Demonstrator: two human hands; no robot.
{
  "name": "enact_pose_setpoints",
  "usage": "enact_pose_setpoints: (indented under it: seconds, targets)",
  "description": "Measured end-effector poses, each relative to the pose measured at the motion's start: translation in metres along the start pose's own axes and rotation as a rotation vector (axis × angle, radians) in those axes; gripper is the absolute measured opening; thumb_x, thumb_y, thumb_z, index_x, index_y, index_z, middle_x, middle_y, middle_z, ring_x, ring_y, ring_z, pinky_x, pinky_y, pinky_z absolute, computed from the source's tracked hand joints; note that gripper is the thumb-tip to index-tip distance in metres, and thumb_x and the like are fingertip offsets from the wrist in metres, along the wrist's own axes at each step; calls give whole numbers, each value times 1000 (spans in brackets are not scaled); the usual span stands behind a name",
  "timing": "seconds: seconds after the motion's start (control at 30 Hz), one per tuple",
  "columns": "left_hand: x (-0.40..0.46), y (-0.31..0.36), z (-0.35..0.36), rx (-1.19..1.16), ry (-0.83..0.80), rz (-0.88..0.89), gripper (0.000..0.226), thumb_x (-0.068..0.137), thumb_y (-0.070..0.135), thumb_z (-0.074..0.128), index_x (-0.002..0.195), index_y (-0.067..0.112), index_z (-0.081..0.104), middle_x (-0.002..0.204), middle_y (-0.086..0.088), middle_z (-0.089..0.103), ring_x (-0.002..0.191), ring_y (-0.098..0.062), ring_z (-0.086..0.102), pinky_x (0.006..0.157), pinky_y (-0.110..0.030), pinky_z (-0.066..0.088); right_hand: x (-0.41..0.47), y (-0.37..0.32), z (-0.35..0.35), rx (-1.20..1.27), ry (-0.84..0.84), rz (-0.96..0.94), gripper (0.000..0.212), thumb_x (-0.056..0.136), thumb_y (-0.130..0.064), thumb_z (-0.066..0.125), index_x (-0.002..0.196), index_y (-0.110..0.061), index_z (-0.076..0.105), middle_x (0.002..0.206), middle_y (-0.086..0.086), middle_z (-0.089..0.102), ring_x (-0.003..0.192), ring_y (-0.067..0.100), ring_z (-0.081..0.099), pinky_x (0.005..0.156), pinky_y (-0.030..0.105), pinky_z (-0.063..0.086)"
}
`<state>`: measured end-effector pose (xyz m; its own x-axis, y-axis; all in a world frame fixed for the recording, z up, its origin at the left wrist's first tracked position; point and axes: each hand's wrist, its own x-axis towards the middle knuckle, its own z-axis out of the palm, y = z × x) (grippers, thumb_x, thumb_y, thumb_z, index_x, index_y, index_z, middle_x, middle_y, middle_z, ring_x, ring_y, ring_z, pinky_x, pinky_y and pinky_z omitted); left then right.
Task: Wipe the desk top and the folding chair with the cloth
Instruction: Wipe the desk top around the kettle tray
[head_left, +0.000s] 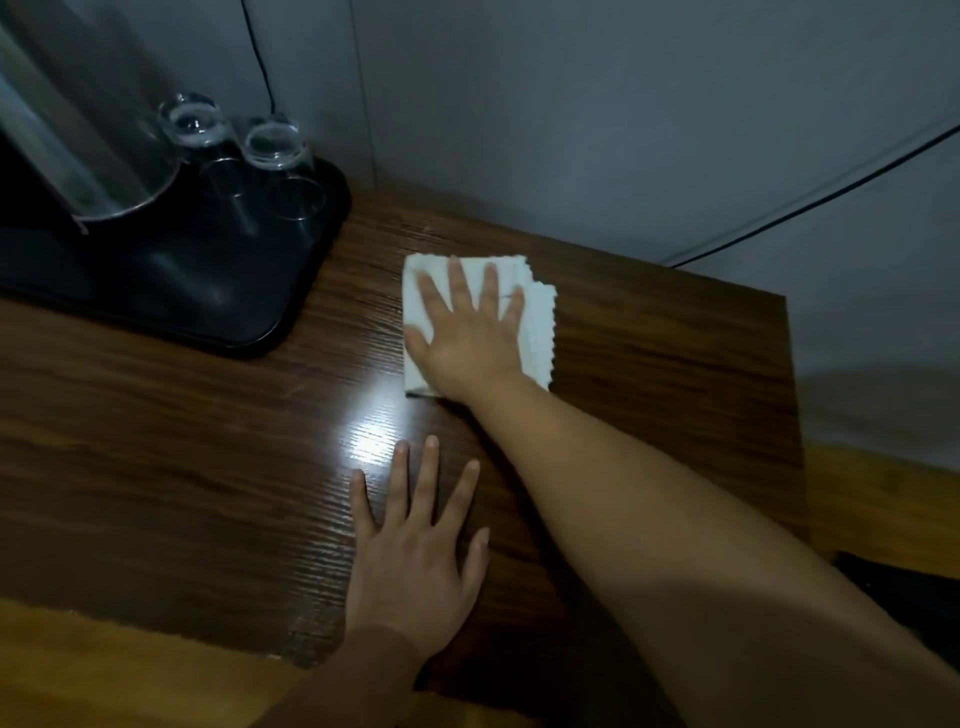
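Far left corner of the desk top (649, 364): blocked by a black tray (218, 291) carrying two upturned glasses (234, 140) and a clear container (78, 119). Far edge: closed off by the wall (571, 104), with a cable (810, 202) running along it. Bare wood lies open along the near edge left of the left hand (410, 561), and toward the right edge beyond the cloth (535, 322).

A grey wall (597, 104) rises behind the room's far edge, with a black cable (810, 205) slanting across its right side. Below the wall's right end lies yellowish wood floor (883, 499). Light is dim.
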<state>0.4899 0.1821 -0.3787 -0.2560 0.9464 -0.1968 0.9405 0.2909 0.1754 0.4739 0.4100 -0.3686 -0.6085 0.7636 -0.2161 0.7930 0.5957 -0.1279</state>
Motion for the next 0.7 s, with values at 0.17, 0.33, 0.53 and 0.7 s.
enact_pose_setpoints:
  seconds: [0.17, 0.33, 0.53, 0.7]
  targets:
    - [0, 1, 3, 19, 45, 3, 64, 98, 58, 32, 158, 35, 31, 169, -10, 21, 158, -35, 8, 120, -70, 8, 42, 92, -24, -24, -13, 151, 72, 94, -71, 20, 158, -43, 1, 170, -5, -5, 154, 37, -8, 117, 66, -6]
    - [-2, 2, 4, 32, 60, 2, 65, 99, 58, 28, 159, 35, 26, 170, -10, 15, 158, -34, 5, 120, -70, 9, -7, 254, -44, 27, -2, 515, 74, 92, -73, 16, 158, -42, 1, 170, -1, 0, 153, 41, -5, 116, 70, 0]
    - [-2, 0, 7, 49, 54, -9, 65, 99, 59, 24, 160, 37, 22, 171, -9, 13, 158, -33, 2, 120, -70, 7, -87, 298, -38, 124, 18, 625, 73, 92, -73, 17, 157, -44, -1, 170, -4, -6, 153, 41, -7, 116, 71, 6]
    - [-2, 1, 8, 19, 67, -5, 64, 99, 59, 25, 159, 37, 23, 171, -10, 14, 158, -34, 2, 120, -70, 4, -191, 259, -15, 16, 17, 506, 70, 99, -63, 22, 159, -35, -1, 169, 8, -2, 151, 47, 1, 114, 70, 21]
